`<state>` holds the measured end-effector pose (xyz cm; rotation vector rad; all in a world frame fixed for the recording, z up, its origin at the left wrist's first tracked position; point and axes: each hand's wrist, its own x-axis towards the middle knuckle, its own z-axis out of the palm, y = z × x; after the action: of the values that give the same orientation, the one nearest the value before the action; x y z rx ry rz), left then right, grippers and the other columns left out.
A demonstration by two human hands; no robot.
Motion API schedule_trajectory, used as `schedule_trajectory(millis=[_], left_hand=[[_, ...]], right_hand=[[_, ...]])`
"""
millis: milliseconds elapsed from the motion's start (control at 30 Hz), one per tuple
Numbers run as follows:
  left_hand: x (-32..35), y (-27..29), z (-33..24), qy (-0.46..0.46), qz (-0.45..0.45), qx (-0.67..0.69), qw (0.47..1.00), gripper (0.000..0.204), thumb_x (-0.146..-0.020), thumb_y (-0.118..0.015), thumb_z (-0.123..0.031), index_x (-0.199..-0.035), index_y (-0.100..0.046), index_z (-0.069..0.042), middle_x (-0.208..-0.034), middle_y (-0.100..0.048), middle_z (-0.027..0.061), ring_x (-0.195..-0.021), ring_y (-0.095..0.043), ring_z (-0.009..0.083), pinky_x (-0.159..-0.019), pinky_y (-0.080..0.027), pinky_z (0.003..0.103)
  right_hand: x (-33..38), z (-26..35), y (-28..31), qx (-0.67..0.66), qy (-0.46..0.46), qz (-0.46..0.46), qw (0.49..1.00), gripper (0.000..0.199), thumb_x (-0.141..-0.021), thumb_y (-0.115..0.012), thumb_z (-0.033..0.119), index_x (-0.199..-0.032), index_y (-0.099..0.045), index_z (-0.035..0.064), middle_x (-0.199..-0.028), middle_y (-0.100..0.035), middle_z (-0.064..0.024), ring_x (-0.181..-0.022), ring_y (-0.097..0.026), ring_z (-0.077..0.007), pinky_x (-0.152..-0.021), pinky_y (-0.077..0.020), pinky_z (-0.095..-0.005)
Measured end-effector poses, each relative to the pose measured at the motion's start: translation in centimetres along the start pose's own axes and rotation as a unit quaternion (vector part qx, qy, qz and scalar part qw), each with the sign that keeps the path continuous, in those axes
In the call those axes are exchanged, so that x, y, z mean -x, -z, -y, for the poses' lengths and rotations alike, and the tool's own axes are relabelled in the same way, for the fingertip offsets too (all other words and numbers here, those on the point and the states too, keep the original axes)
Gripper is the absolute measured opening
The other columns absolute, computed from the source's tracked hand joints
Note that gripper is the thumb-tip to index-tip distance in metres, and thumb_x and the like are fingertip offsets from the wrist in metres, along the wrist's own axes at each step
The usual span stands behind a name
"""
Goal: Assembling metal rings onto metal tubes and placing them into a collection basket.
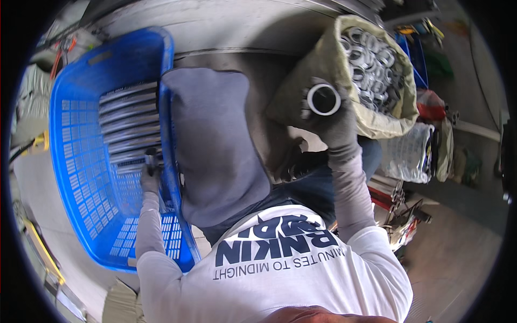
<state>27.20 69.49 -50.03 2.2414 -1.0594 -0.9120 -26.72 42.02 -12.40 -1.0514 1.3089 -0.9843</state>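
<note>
Right fingers (305, 113) curl round a metal ring (325, 113), leaving its bore clear; left fingers (145, 173) seemingly grip a short tube (151, 159) near the blue basket's (168, 54) right edge.

The left forearm (150, 229) extends to a curled left grip (150, 182), while the right arm (353, 194) reaches farther forward, right grip (338, 126) closed.

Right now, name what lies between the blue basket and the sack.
The head view shows a grey pad between the blue basket and the sack; the right hand, holding a ring, overlaps the sack.
</note>
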Motion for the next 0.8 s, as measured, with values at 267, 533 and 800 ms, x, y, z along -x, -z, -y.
schedule_trajectory(millis=[267, 533, 800], left_hand=[[5.0, 12.4, -45.2, -0.417, -0.088, -0.037, 0.904, 0.058, -0.078, -0.083, -0.013, -0.133, -0.067, -0.005, -0.12, -0.07, 0.0148, -0.108, -0.067, 0.0328, -0.096, -0.053, 0.043], [13.8, 1.4, -58.6, -0.571, 0.081, -0.253, 0.777, 0.068, -0.075, -0.081, -0.027, -0.136, -0.063, -0.005, -0.112, -0.067, 0.0141, -0.105, -0.064, 0.0354, -0.093, -0.051, 0.047], [13.8, -1.5, -59.7, -0.551, 0.097, -0.28, 0.78, 0.067, -0.076, -0.082, -0.029, -0.135, -0.062, -0.004, -0.12, -0.07, 0.0147, -0.104, -0.069, 0.0327, -0.089, -0.054, 0.045]], right_hand=[[1.0, 0.4, 2.0, -0.342, -0.059, 0.141, 0.927, 0.037, -0.11, -0.05, 0.026, -0.132, -0.06, -0.002, -0.101, -0.071, -0.0125, -0.084, -0.067, -0.0181, -0.077, -0.0557, -0.0302], [3.2, -0.3, 1.8, 0.084, 0.23, 0.016, 0.969, 0.037, -0.107, -0.04, 0.02, -0.113, -0.069, -0.0023, -0.108, -0.074, -0.0151, -0.101, -0.073, -0.0262, -0.091, -0.0565, -0.0362], [3.3, -1.9, 3.0, 0.083, 0.292, -0.038, 0.952, 0.055, -0.106, -0.037, 0.04, -0.116, -0.07, -0.0041, -0.113, -0.073, -0.0197, -0.105, -0.072, -0.0371, -0.095, -0.0549, -0.0416]])
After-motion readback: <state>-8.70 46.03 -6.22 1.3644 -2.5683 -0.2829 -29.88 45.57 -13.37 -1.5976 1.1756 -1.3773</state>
